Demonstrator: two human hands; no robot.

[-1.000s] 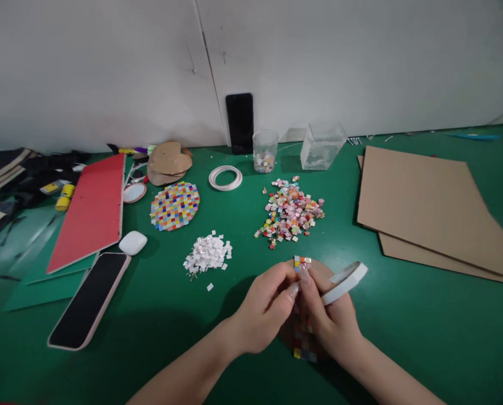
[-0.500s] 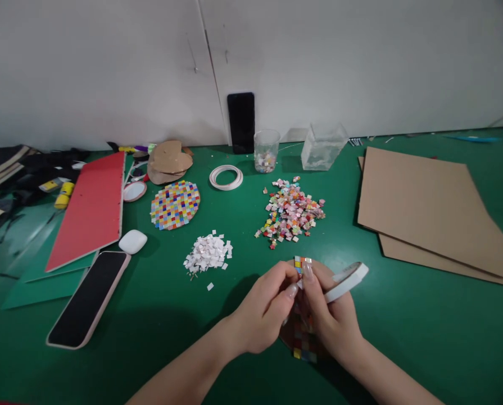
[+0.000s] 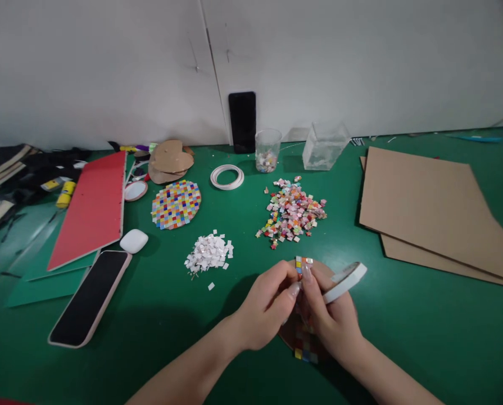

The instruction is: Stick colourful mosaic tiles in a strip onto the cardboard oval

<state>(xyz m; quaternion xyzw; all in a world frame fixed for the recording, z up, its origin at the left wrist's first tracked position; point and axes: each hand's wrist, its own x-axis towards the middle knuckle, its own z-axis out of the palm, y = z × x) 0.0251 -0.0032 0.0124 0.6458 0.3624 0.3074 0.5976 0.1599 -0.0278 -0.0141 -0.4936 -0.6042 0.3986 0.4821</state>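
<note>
My right hand [image 3: 338, 323] is closed around a roll of white tape [image 3: 347, 281], which sticks out past the fingers on the right. Opposite it, my left hand [image 3: 262, 312] is pinched, thumb and forefinger nearly meeting the right fingertips; whatever sits between them is too small to make out. Beneath both hands lies a round brown cardboard disc [image 3: 288, 333], mostly covered by them. A strip of coloured mosaic tiles [image 3: 305, 355] shows on it at the top and bottom edges.
Ahead lie a pile of coloured tiles [image 3: 295, 211] and a heap of white paper bits [image 3: 209, 253]. A tiled disc [image 3: 176, 205], tape ring [image 3: 227, 177], plastic cup [image 3: 268, 151] and clear box [image 3: 325, 147] stand beyond. Cardboard sheets [image 3: 420, 208] are right, a phone [image 3: 90, 298] left.
The white bit that showed between my fingertips is no longer visible. Both hands otherwise keep almost the same place, and the view has shifted very slightly.
</note>
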